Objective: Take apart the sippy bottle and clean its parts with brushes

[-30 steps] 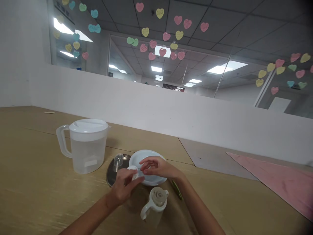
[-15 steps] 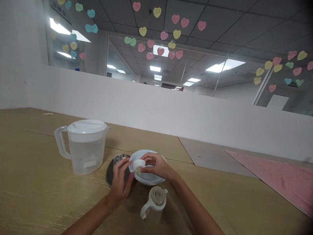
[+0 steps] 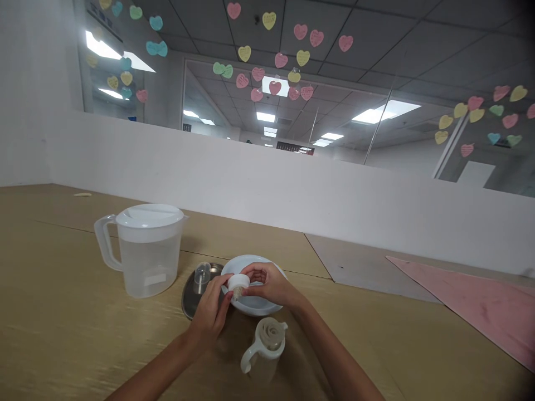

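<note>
Between my two hands is a white round cap (image 3: 239, 280) with a beige, partly clear spout-like piece pointing down from it. My right hand (image 3: 267, 283) pinches it from the right with thumb and fingers. From the left, my left hand (image 3: 213, 306) has its fingertips on the rim and its thumb by the lower piece. Below the cap sits a pale bowl (image 3: 256, 307), partly covered by my hands. A metal tray (image 3: 190, 298) is left of it, with a clear plastic dome-shaped cover (image 3: 203, 273) on it. In front stands a jug-like bottle (image 3: 267, 351) with a white handle and ridged top.
A large translucent pitcher (image 3: 150, 256) with a white lid stands at the left on the wooden table (image 3: 62, 278). Grey board (image 3: 359, 267) and a pink sheet (image 3: 472, 306) lie on the right. A white low wall (image 3: 251, 184) runs behind.
My left hand has moved right and closed onto the cap, uncovering more of the clear cover on the tray. My right hand keeps its hold nearly in place.
</note>
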{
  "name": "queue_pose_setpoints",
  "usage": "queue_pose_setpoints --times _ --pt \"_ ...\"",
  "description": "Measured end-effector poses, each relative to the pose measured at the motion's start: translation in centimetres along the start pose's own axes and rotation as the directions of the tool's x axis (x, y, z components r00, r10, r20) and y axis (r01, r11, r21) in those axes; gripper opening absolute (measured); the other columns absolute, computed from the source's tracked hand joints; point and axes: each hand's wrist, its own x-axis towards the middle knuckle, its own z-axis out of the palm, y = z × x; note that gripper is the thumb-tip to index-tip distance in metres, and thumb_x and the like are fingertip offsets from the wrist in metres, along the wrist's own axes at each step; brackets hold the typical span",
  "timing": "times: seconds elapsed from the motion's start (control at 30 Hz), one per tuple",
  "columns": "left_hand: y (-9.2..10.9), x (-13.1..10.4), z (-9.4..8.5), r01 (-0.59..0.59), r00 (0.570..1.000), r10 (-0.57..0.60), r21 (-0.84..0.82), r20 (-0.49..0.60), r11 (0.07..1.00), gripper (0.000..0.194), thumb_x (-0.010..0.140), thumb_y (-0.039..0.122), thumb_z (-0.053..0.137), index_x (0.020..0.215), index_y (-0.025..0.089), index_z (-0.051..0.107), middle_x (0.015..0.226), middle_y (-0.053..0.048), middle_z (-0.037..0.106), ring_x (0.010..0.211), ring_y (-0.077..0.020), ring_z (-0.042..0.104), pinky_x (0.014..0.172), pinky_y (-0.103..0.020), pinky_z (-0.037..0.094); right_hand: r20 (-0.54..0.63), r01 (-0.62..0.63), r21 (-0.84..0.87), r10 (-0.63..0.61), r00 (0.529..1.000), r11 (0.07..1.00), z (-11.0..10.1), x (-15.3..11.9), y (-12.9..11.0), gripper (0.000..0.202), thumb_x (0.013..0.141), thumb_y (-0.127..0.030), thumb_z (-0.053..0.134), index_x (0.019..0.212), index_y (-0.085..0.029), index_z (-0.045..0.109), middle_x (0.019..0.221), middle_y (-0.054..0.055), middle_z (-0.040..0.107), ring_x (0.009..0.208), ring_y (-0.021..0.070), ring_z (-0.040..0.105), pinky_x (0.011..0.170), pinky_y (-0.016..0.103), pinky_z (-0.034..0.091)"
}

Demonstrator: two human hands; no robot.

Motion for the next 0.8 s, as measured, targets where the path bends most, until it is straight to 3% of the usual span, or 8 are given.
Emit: queue_pose_setpoints --times 0.27,0.43,0.53,0.63,0.8 --pt "1.14 -0.34 0.47 0.120 0.992 -0.113 -0.121 0.056 0.985 0.028 0.095 0.031 0.032 0.115 0.019 0.046 0.108 -0.009 0.058 0.099 -0.0222 0.055 0.084 -0.035 0.044 0.092 -0.055 0.046 0.050 0.994 0.997 -0.60 -0.30 0.04 0.035 0.058 -0.028 0.080 0.087 -0.016 0.065 0.074 -0.001 0.062 0.070 0.0111 0.057 0.071 0.025 0.044" --pt "0.61 -0.34 0.24 0.042 0.999 -0.039 -0.108 0.031 0.993 0.026 0.094 0.028 0.035 0.116 0.020 0.046 0.110 -0.009 0.055 0.102 -0.0220 0.052 0.086 -0.034 0.041 0.005 -0.025 -0.025 0.025 1.000 0.999 -0.28 -0.05 0.03 0.032 0.054 -0.023 0.082 0.081 -0.016 0.065 0.071 -0.003 0.060 0.069 0.0113 0.056 0.070 0.026 0.044" --pt "0.25 -0.25 0.00 0.015 1.000 -0.017 -0.103 -0.018 0.995 0.021 0.092 0.026 0.041 0.111 0.021 0.048 0.107 -0.007 0.054 0.101 -0.0215 0.051 0.087 -0.033 0.040 -0.052 0.001 -0.054 -0.004 0.999 0.999 -0.10 0.16 0.08 0.030 0.056 -0.024 0.080 0.081 -0.017 0.066 0.080 0.000 0.064 0.076 0.0134 0.058 0.075 0.028 0.046" --pt "0.24 -0.14 -0.07 0.025 0.999 -0.030 -0.136 -0.035 0.990 0.017 0.091 0.026 0.043 0.106 0.020 0.048 0.102 -0.006 0.054 0.096 -0.0205 0.052 0.084 -0.031 0.041 -0.059 -0.016 -0.012 0.015 0.998 1.000 -0.16 0.19 0.15 0.033 0.055 -0.025 0.081 0.083 -0.018 0.067 0.088 0.001 0.064 0.080 0.0141 0.058 0.078 0.029 0.046" --pt "0.63 0.00 -0.05 0.063 0.998 -0.062 -0.190 0.010 0.980 0.014 0.091 0.027 0.042 0.101 0.019 0.049 0.097 -0.005 0.055 0.090 -0.0187 0.052 0.080 -0.028 0.040 -0.014 -0.046 0.100 0.047 0.999 0.994 -0.32 -0.02 0.16 0.038 0.054 -0.021 0.082 0.088 -0.018 0.066 0.081 -0.001 0.063 0.076 0.0113 0.057 0.075 0.026 0.046"
